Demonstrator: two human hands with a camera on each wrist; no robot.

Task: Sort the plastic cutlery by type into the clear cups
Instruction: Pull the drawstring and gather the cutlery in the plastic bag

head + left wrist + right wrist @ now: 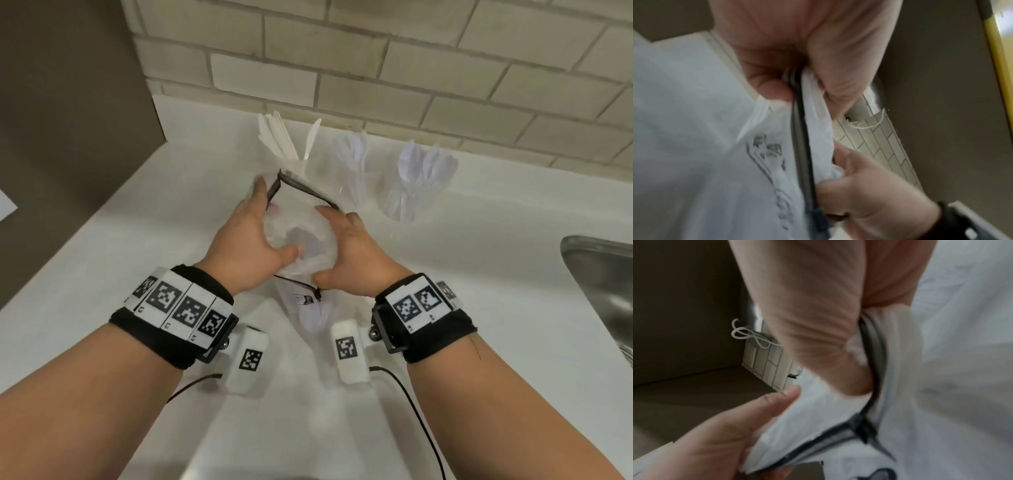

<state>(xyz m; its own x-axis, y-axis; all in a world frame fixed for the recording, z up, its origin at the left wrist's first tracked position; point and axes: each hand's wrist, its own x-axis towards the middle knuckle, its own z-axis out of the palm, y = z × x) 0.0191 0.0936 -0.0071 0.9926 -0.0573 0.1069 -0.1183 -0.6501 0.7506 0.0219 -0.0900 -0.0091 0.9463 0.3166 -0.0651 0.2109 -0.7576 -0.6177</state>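
Observation:
Both hands hold a clear plastic zip bag with a black zipper strip above the white counter. My left hand grips its left side, thumb near the middle. My right hand grips its right side. In the left wrist view the left fingers pinch the black strip. In the right wrist view the right hand pinches the bag by its strip. Three clear cups stand behind: knives on the left, more white cutlery in the middle, spoons on the right. I cannot make out the bag's contents.
A white counter meets a pale tiled wall at the back. A steel sink is set in at the right edge. A dark panel rises on the left. Cables trail from the wrist cameras near the counter's front.

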